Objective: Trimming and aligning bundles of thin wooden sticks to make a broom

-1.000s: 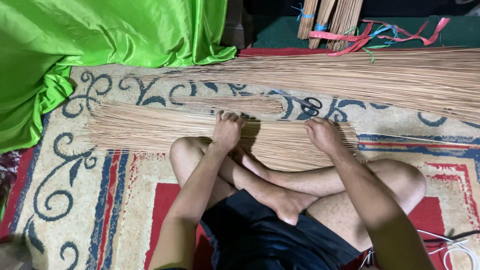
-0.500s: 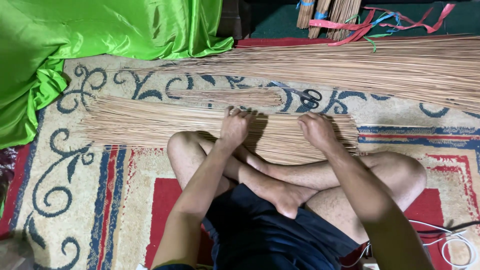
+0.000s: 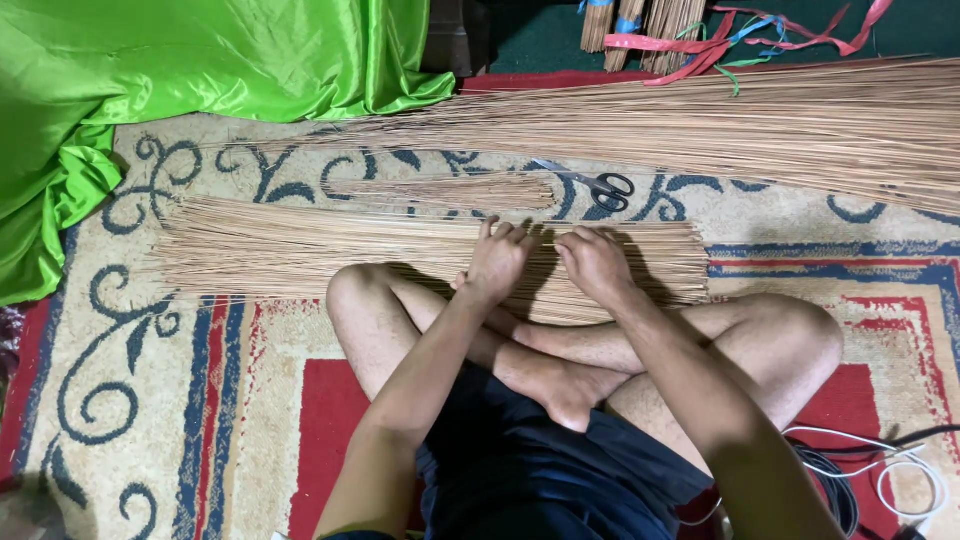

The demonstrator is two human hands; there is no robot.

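**Loose sticks under both hands, scissors close by**

Patterned carpet [image 3: 150,420] in cream, blue and red lies under us, with a green satin cloth [image 3: 180,80] heaped at its far left edge. Beyond our crossed legs a long, spread bundle of thin sticks [image 3: 800,125] runs across the far side. Nearer, a shorter layer of tan sticks [image 3: 290,250] lies flat just in front of our knees, ends fairly even on the left, thin and straight, with nothing tying them that we can see.

Our left hand [image 3: 497,262] and right hand [image 3: 595,262] press on this layer side by side, fingers bent down onto the sticks; whether any are pinched we cannot tell.

We judge the unbound sticks could roll apart or snap under a hard press. A small separate bunch [image 3: 450,190] and black-handled scissors [image 3: 590,183] lie just beyond; a careless reach might catch the blades.
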